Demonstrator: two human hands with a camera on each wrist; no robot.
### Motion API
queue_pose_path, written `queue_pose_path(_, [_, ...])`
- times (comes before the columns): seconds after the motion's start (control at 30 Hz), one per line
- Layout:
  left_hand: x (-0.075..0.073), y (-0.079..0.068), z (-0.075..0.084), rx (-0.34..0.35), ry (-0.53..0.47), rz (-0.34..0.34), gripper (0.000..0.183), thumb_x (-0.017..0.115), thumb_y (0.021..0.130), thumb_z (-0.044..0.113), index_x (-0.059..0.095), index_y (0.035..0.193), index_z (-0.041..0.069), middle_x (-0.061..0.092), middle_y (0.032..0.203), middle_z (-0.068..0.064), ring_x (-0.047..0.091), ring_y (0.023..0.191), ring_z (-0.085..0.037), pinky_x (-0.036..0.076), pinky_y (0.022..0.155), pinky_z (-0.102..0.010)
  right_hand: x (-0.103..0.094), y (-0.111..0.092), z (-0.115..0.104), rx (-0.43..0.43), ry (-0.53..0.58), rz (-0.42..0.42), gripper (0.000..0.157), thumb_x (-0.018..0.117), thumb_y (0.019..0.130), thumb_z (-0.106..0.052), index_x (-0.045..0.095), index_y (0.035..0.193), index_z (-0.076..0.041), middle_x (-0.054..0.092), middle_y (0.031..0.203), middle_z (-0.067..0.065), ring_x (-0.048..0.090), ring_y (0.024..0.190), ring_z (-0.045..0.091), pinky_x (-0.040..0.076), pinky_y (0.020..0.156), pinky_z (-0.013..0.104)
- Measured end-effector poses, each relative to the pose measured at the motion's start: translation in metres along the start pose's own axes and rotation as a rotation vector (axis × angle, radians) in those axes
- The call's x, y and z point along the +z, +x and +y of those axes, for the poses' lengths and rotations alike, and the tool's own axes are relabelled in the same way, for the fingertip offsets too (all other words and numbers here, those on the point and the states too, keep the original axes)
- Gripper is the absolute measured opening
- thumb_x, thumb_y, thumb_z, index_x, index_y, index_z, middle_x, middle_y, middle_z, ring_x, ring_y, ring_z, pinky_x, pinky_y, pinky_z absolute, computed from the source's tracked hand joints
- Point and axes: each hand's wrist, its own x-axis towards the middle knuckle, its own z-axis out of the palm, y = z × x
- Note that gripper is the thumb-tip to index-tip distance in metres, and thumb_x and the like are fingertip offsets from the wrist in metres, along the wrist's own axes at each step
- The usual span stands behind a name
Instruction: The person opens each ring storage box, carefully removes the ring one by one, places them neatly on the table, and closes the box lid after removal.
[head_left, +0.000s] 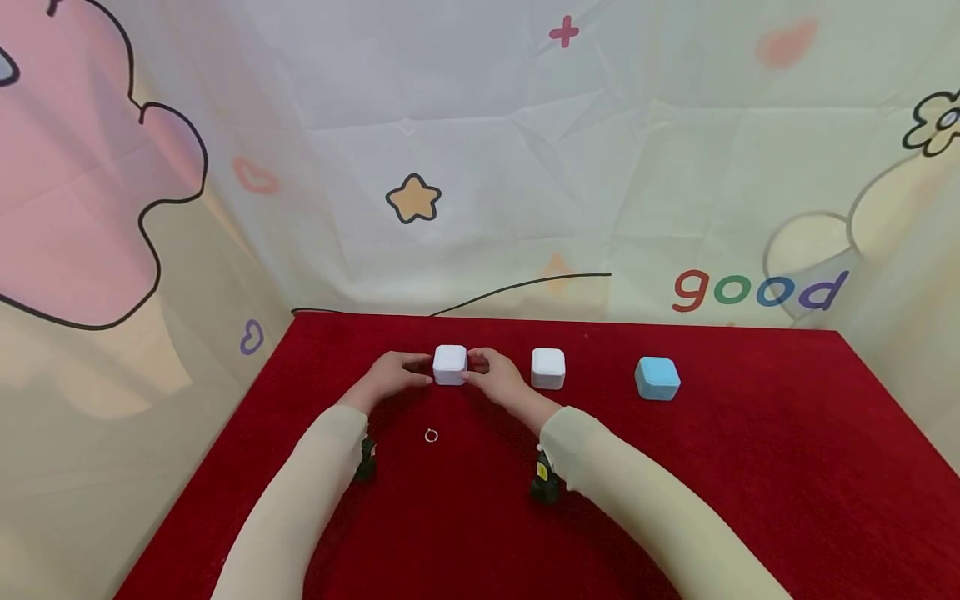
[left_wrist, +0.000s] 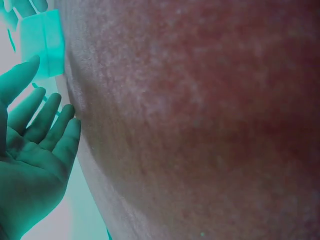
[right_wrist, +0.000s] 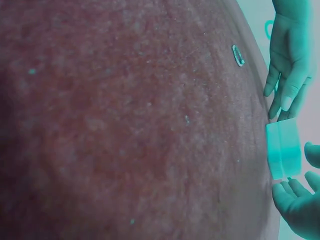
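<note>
Left white box (head_left: 450,365) is sitting near the worktop's (head_left: 787,433) far edge; left hand (head_left: 390,373) and right hand (head_left: 497,377) are flanking it, thumbs standing apart from fingers. Can't tell contact. Second white box (head_left: 548,368) is sitting close right of the right hand. More surface is stretching right of the blue box (head_left: 657,378). I'm counting two white boxes, one blue, one ring (head_left: 431,435) lying nearer.
</note>
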Motion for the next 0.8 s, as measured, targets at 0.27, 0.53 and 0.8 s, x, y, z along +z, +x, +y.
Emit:
queue_pose_path(0.27, [-0.006, -0.008, -0.003, 0.026, -0.010, 0.041, 0.052, 0.063, 0.100, 0.018, 0.053, 0.148, 0.003, 0.057, 0.148, -0.022, 0.054, 0.139, -0.038, 0.046, 0.115, -0.050, -0.010, -0.012, -0.003, 0.005, 0.032, 0.001, 0.045, 0.063, 0.100, -0.011, 0.054, 0.143, -0.001, 0.059, 0.143, 0.021, 0.060, 0.131, 0.036, 0.053, 0.107, 0.044])
queue_pose_path(0.53, [-0.015, -0.015, -0.002, 0.041, -0.026, 0.089, 0.044, 0.064, 0.100, 0.017, 0.060, 0.141, 0.003, 0.067, 0.133, -0.022, 0.061, 0.127, -0.036, 0.052, 0.106, -0.048, -0.020, -0.023, -0.004, 0.008, 0.084, -0.003, 0.042, 0.065, 0.099, -0.014, 0.058, 0.139, -0.003, 0.063, 0.139, 0.018, 0.062, 0.123, 0.033, 0.056, 0.099, 0.039])
queue_pose_path(0.8, [-0.021, -0.027, 0.002, 0.031, -0.082, 0.118, 0.043, 0.062, 0.101, 0.018, 0.059, 0.142, 0.004, 0.067, 0.132, -0.021, 0.062, 0.124, -0.035, 0.052, 0.105, -0.047, -0.033, -0.035, 0.000, 0.009, 0.112, -0.011, 0.040, 0.065, 0.099, -0.013, 0.059, 0.136, 0.000, 0.064, 0.136, 0.020, 0.064, 0.114, 0.029, 0.057, 0.093, 0.035])
